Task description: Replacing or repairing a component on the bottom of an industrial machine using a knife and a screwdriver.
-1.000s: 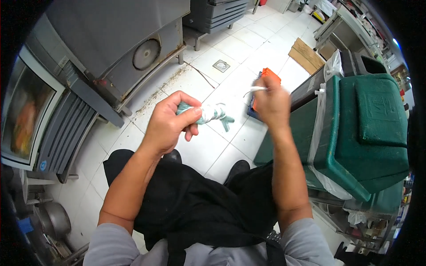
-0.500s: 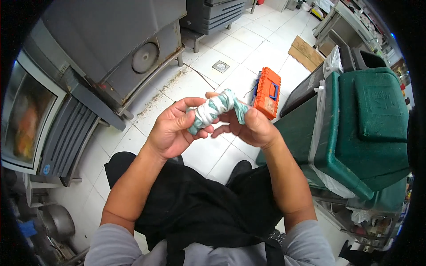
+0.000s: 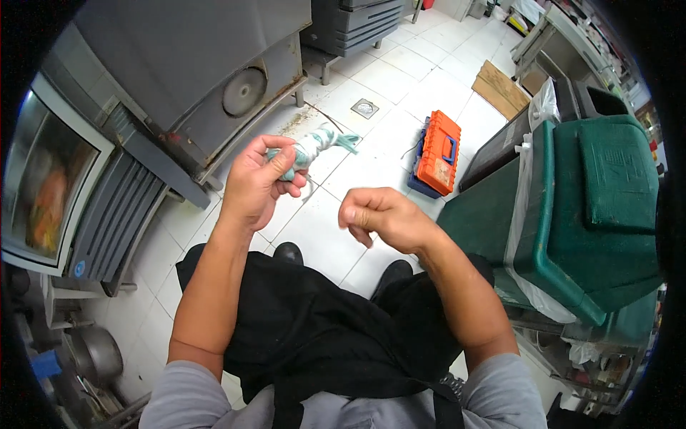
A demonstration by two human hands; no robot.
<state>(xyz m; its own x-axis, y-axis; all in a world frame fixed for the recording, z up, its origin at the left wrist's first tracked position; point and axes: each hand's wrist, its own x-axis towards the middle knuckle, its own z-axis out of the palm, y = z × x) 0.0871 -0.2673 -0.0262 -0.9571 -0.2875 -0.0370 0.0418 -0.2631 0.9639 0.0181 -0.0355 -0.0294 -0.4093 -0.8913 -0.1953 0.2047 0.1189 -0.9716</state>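
Note:
My left hand (image 3: pixel 261 175) grips a knotted bundle of teal and white fabric or cord (image 3: pixel 314 146), its loose teal ends sticking out toward the upper right. A thin pale strand seems to dangle beneath it. Lower and to the right, my right hand (image 3: pixel 361 211) has its fingers curled together, separate from the bundle; I cannot make out whether anything is between them. Beyond my right hand, an orange toolbox (image 3: pixel 443 146) with a blue handle lies on the floor against a dark blue piece (image 3: pixel 418 182).
A green lidded bin (image 3: pixel 600 179) and a dark bin stand at right. At left are a glass-fronted cabinet (image 3: pixel 50 171) and a grey metal appliance (image 3: pixel 179 64). A wooden board (image 3: pixel 500 89) lies behind the toolbox on the tiled floor (image 3: pixel 321 229). Steel pots (image 3: pixel 96 354) sit lower left.
Both hands held the bundle half a second ago. My left hand has since raised it up and leftward, while my right hand has let go and pulled back, its fingers curled.

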